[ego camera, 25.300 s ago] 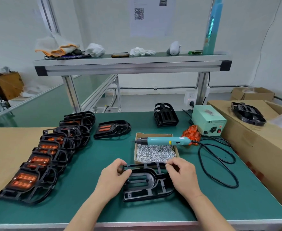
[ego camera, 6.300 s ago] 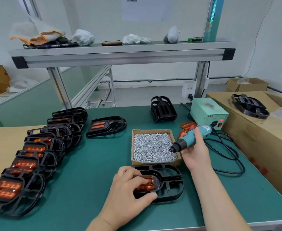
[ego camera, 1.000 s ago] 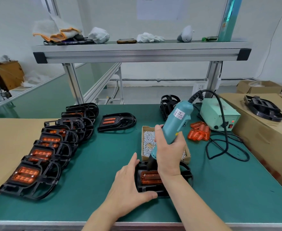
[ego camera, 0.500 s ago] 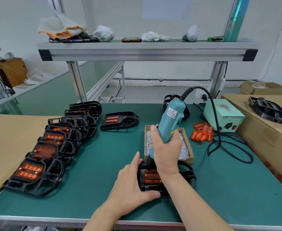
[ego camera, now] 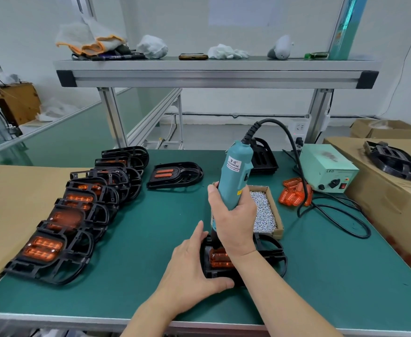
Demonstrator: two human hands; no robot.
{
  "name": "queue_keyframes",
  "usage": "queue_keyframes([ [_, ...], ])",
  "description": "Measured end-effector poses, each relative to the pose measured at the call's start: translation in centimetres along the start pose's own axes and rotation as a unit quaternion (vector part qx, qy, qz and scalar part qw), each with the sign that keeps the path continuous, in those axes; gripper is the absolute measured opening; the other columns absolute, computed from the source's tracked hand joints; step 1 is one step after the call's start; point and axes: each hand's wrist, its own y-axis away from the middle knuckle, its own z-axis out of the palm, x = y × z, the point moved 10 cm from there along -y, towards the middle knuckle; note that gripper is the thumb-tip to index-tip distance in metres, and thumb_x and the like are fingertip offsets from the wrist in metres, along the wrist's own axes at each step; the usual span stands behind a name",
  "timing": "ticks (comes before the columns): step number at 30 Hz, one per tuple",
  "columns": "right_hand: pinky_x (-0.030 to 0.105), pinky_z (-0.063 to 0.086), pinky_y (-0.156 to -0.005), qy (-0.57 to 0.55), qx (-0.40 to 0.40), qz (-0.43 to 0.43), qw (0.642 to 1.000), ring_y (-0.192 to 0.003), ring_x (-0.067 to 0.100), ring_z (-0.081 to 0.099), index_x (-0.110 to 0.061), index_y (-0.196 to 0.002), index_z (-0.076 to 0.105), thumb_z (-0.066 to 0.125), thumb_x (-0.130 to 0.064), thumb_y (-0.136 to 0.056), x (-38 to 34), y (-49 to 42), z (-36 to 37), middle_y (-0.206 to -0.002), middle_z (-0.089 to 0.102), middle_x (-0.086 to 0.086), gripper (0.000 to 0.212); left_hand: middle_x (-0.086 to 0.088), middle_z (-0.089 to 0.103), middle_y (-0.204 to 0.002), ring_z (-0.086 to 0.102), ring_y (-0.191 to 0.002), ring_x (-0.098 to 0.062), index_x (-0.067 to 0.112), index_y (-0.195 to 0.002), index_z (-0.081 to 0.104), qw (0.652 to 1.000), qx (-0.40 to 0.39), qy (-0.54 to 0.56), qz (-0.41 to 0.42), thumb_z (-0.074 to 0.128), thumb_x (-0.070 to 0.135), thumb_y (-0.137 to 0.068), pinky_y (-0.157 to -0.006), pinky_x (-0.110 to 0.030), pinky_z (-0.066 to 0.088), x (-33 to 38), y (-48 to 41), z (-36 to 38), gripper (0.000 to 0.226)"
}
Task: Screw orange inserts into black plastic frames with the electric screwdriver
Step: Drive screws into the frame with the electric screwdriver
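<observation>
On the green worktop (ego camera: 151, 239), a left hand (ego camera: 194, 271) braces a black plastic frame (ego camera: 270, 251), fingers pressed together along its left side and thumb along the near rim. The right hand (ego camera: 233, 220), fingers curled round a teal electric screwdriver (ego camera: 234, 171), holds it upright, tip down at the orange insert (ego camera: 220, 257) seated in the frame. Behind lie a box of screws (ego camera: 265, 210) and loose inserts (ego camera: 294, 194).

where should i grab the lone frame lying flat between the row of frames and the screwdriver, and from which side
Probably the curved open rim at the right end of the lone frame, coming from above and the right. That rim is a thin bar with gaps for fingers, the orange insert fills the left end, and the row of frames crowds that side.
</observation>
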Motion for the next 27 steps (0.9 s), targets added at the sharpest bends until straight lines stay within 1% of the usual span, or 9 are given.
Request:
queue_keyframes([
  [5,0.042,0.050,-0.056,0.006,0.006,-0.007,1.000,-0.060,0.030,0.055,-0.023,-0.083,0.058,0.072,-0.043,-0.081,0.0,0.2,-0.1,-0.069,0.060,0.006,0.024,0.024,0.050,-0.135,0.048,-0.127,-0.009,0.032,-0.153,0.015,1.000,0.000,0.010,-0.001,0.079,0.072,-0.052,-0.105,-0.036,0.042,0.0,0.0,-0.1,0.127],
  [9,0.037,0.048,-0.052,0.008,0.004,-0.004,1.000,-0.056,0.025,0.053,-0.027,-0.082,0.056,0.072,-0.044,-0.081,0.2,0.2,-0.1,-0.066,0.058,0.005,0.023,0.024,0.049,-0.136,0.047,-0.128,-0.009,0.033,-0.154,0.013,1.000,0.002,0.012,-0.005,0.079,0.073,-0.052,-0.106,-0.036,0.041,0.0,0.0,-0.1,0.128],
  [14,0.032,0.049,-0.053,-0.002,0.009,0.004,1.000,-0.055,0.011,0.053,-0.029,-0.082,0.056,0.071,-0.045,-0.080,0.6,0.1,-0.3,-0.067,0.058,0.002,0.022,0.028,0.043,-0.140,0.039,-0.133,-0.004,0.036,-0.155,0.003,1.000,0.005,0.009,-0.009,0.078,0.074,-0.051,-0.111,-0.036,0.036,0.0,0.1,-0.2,0.133],
  [17,0.028,0.049,-0.051,-0.007,0.011,0.000,1.000,-0.054,0.011,0.052,-0.029,-0.080,0.055,0.071,-0.045,-0.080,0.7,0.1,-0.4,-0.063,0.057,-0.004,0.023,0.029,0.042,-0.140,0.038,-0.133,-0.002,0.036,-0.155,0.003,1.000,0.006,0.007,-0.014,0.077,0.076,-0.050,-0.111,-0.036,0.036,0.0,0.2,-0.3,0.134],
  [20,0.028,0.049,-0.052,0.004,0.008,0.009,1.000,-0.054,0.011,0.053,-0.028,-0.078,0.054,0.070,-0.048,-0.078,1.1,0.2,-0.3,-0.063,0.058,-0.008,0.026,0.029,0.042,-0.139,0.038,-0.133,-0.002,0.036,-0.155,0.003,1.000,0.008,0.010,-0.016,0.077,0.075,-0.050,-0.111,-0.035,0.036,-0.1,0.1,-0.4,0.135],
  [24,0.027,0.049,-0.053,0.003,0.015,0.030,0.999,-0.055,0.011,0.055,-0.029,-0.079,0.054,0.070,-0.050,-0.076,1.4,0.1,-0.4,-0.065,0.060,-0.008,0.027,0.028,0.042,-0.141,0.037,-0.134,-0.002,0.037,-0.155,0.002,1.000,0.005,0.013,-0.019,0.078,0.075,-0.050,-0.111,-0.035,0.036,-0.1,0.1,-0.2,0.135],
  [27,0.022,0.047,-0.053,-0.011,0.017,0.041,0.999,-0.054,0.008,0.054,-0.026,-0.080,0.054,0.070,-0.048,-0.076,1.6,0.2,-0.6,-0.063,0.059,-0.013,0.027,0.030,0.038,-0.142,0.034,-0.133,0.000,0.039,-0.154,-0.002,1.000,0.006,0.007,-0.024,0.077,0.077,-0.049,-0.111,-0.031,0.034,-0.3,0.4,-0.1,0.136],
])
